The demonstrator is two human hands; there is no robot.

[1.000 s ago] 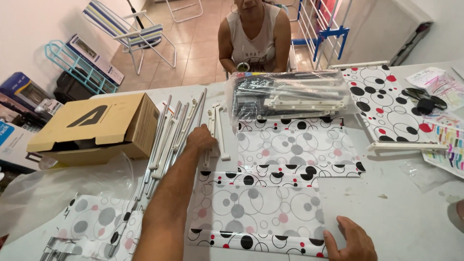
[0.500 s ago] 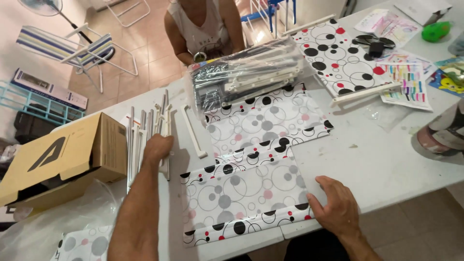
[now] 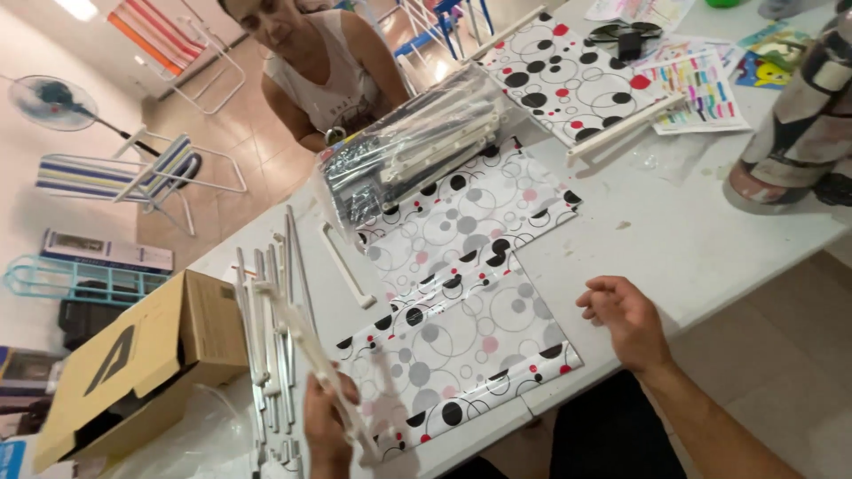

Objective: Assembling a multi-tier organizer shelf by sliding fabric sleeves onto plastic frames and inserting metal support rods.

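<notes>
- The left hand (image 3: 327,424) sits low at the near bench edge, its fingers closed around a white plastic rod (image 3: 315,355) that it lifts at a slant; the rod's upper end reaches over the bundle of poles.
- The rod is blurred near the hand, so the exact grip is hard to read.
- The right hand (image 3: 626,318) hovers just over the bench (image 3: 674,239) near the front edge, fingers loosely curled and apart, gripping nothing.
- Between the hands lies a dotted sheet (image 3: 444,346), white with grey, black and red circles, flat on the bench; its near corner is just beside the right hand.
- A bundle of thin white poles (image 3: 271,328) lies left of the sheet, running away from the person.
- One short white bar (image 3: 346,266) lies apart between the poles and the sheet.
- A clear bag of parts (image 3: 408,155) rests on the far end of the sheet.
- An open cardboard box (image 3: 133,364) stands at the left, near the poles.
- A second dotted sheet (image 3: 568,75) lies farther back on the right.
- Another person (image 3: 319,71) sits across the bench.
</notes>
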